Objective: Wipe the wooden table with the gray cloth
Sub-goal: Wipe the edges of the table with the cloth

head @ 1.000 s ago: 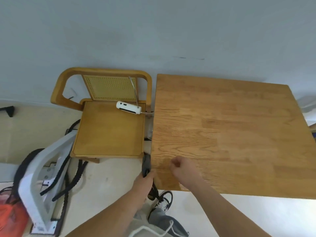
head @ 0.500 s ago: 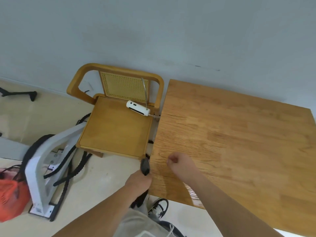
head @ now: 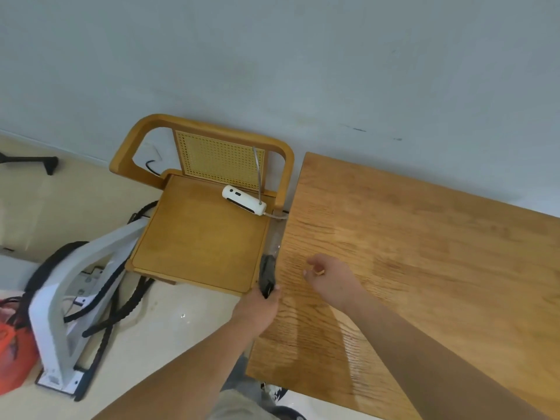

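Observation:
The wooden table (head: 424, 268) fills the right half of the view, set against a grey wall. My left hand (head: 257, 307) is at the table's left edge, shut on a bunched dark gray cloth (head: 267, 274) that sticks up in the gap between table and chair. My right hand (head: 333, 280) rests on the tabletop just right of the cloth, fingers curled. A small tan bit (head: 318, 271) is pinched at its fingertips.
A wooden chair (head: 197, 237) stands tight against the table's left side, with a white device (head: 244, 201) and its cable on the seat. A white frame with black straps (head: 60, 298) and a red bag (head: 12, 353) lie on the floor at left.
My right hand has slid a little farther onto the table and loosened from a fist into a pinch. My left hand stays at the edge with the cloth. The view has tilted.

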The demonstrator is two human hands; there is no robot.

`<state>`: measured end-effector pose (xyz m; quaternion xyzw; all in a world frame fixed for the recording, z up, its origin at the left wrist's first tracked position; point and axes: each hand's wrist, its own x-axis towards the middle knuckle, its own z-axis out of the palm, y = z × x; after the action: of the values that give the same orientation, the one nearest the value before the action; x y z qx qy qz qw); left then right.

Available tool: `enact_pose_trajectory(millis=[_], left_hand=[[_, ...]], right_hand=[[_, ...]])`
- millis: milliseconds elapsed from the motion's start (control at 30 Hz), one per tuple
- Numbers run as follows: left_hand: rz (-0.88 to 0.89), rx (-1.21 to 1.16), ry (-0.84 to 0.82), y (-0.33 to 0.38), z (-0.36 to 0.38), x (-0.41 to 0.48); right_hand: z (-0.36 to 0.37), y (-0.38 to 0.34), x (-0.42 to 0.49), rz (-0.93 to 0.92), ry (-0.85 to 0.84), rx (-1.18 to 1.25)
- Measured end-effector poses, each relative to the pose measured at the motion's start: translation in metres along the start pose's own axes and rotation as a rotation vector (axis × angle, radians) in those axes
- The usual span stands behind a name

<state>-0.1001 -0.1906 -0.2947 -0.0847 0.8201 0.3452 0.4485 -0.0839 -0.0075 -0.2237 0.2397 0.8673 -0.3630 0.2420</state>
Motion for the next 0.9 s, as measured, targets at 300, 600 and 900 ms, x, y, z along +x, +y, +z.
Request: enact_pose_trajectory(millis=[300, 600, 900], left_hand=[[-0.091, -0.107, -0.226, 0.066, -0.043, 0.053], [0.277, -0.085, -0.043, 0.165, -0.061, 0.126], [0.21, 0.19, -0.166, 0.215, -0.086, 0.19]], right_hand=[[-0.038, -0.035, 0.092, 0.043, -0.044, -0.123], [-0.086, -0.052, 0.173, 0.109, 0.087, -0.226], [-0.109, -0.05, 0.213, 0.115, 0.165, -0.19]])
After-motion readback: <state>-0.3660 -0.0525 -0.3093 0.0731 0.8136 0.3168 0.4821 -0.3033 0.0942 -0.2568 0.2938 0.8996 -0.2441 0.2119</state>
